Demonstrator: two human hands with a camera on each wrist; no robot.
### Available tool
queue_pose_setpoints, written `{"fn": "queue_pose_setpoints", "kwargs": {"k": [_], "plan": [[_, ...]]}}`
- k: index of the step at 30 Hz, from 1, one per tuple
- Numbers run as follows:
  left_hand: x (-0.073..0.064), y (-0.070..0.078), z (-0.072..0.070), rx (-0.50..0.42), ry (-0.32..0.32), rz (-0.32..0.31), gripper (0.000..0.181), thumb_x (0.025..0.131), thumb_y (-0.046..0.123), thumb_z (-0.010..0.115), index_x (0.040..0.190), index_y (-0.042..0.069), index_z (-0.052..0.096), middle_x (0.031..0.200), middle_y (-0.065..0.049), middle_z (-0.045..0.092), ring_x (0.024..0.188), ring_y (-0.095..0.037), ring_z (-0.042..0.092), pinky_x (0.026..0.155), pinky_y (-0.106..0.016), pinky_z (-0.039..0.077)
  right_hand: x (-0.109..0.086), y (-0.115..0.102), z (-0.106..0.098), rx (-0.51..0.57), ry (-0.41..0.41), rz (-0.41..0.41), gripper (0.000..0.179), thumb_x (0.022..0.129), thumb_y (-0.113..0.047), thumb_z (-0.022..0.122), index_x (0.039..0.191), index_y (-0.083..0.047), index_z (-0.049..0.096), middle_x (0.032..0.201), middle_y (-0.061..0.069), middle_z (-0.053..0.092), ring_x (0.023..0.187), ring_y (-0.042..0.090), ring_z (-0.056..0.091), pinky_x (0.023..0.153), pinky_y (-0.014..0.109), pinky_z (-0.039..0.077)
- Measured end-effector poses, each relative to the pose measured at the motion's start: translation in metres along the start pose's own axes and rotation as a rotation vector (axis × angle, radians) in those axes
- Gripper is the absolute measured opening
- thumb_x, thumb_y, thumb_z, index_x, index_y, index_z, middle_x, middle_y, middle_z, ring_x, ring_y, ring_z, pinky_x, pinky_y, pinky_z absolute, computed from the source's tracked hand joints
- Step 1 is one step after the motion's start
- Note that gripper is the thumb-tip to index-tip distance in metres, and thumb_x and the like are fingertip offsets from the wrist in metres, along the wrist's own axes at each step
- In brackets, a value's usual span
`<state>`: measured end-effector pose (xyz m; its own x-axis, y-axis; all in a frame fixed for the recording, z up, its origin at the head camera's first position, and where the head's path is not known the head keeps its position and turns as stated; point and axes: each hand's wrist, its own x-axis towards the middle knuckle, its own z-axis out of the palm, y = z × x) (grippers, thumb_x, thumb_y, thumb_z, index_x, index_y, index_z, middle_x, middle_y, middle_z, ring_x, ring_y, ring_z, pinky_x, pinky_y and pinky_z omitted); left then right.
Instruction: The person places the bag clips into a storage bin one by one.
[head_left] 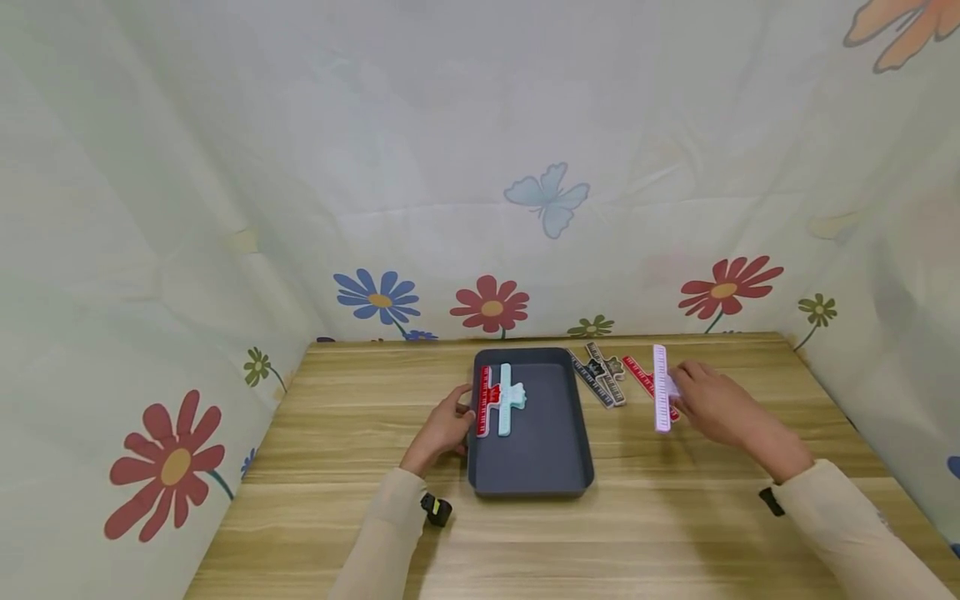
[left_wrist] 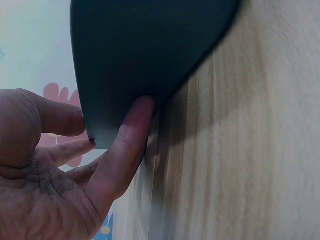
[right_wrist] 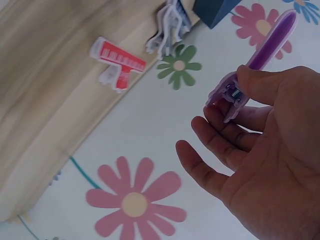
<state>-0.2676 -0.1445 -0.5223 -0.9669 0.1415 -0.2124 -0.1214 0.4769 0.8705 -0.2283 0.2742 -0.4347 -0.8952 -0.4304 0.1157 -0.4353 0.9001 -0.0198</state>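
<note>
1. Right grip [head_left: 708, 400] holds the purple clip [right_wrist: 274, 40] in a pinch, thumb against fingers, at the handle end; the long bar sticks out free.
2. Clip location: lifted off the tabletop [head_left: 360, 517], right of the tray [head_left: 532, 462], crossing over the loose red clip [head_left: 636, 372] in the head view.
3. Left grip [head_left: 446, 425] has its fingers against the tray's left wall and rim (we can't tell if it pinches the wall or just steadies it).
4. Handling, our read: light, stiff plastic, probably smooth enough to twist in a loose pinch, since the bar overhangs.
5. We see a small spring [right_wrist: 235, 92] by the handle. A hard squeeze likely opens the jaws, so we'd keep pressure modest.
6. Best hold: close to the spring for control, or mid-bar for balance. The thin handle looks like the fragile part; we'd avoid bending it sideways.
</note>
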Motion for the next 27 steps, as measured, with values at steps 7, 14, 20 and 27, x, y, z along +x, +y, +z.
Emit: {"fn": "queue_pose_setpoints", "kwargs": {"k": [7, 14, 20, 27], "plan": [[0.001, -0.001, -0.001, 0.007, -0.001, 0.009, 0.056, 0.099, 0.012, 0.051, 0.152, 0.016, 0.034, 0.128, -0.027, 0.057, 0.083, -0.026, 0.065, 0.048, -0.036, 0.058, 0.007, -0.016, -0.013, -0.028, 0.018, -0.040, 0.051, 0.093, -0.018, 0.065, 0.133, 0.010, 0.050, 0.125, 0.025, 0.057, 0.115, 0.041, 0.055, 0.098, 0.057, 0.049], [0.002, -0.003, -0.001, 0.012, -0.002, 0.015, 0.056, 0.099, 0.012, 0.051, 0.152, 0.016, 0.034, 0.128, -0.027, 0.057, 0.084, -0.026, 0.065, 0.048, -0.036, 0.058, 0.017, -0.029, -0.021, -0.060, 0.064, -0.090, 0.052, 0.093, -0.020, 0.067, 0.133, 0.009, 0.051, 0.123, 0.023, 0.057, 0.112, 0.038, 0.056, 0.096, 0.054, 0.051], [0.001, -0.002, -0.001, 0.007, 0.000, 0.010, 0.056, 0.099, 0.011, 0.050, 0.153, 0.017, 0.033, 0.128, -0.027, 0.057, 0.082, -0.026, 0.065, 0.048, -0.036, 0.058, 0.027, -0.038, -0.024, -0.053, 0.100, -0.111, 0.053, 0.092, -0.019, 0.068, 0.133, 0.009, 0.051, 0.118, 0.021, 0.058, 0.107, 0.034, 0.057, 0.091, 0.050, 0.053], [0.000, 0.000, -0.001, 0.005, -0.006, 0.017, 0.056, 0.099, 0.011, 0.050, 0.153, 0.016, 0.033, 0.128, -0.028, 0.057, 0.083, -0.028, 0.066, 0.048, -0.037, 0.058, 0.040, -0.050, -0.025, -0.061, 0.114, -0.135, 0.052, 0.093, -0.020, 0.066, 0.134, 0.008, 0.050, 0.122, 0.022, 0.057, 0.114, 0.036, 0.055, 0.095, 0.051, 0.051]]}}
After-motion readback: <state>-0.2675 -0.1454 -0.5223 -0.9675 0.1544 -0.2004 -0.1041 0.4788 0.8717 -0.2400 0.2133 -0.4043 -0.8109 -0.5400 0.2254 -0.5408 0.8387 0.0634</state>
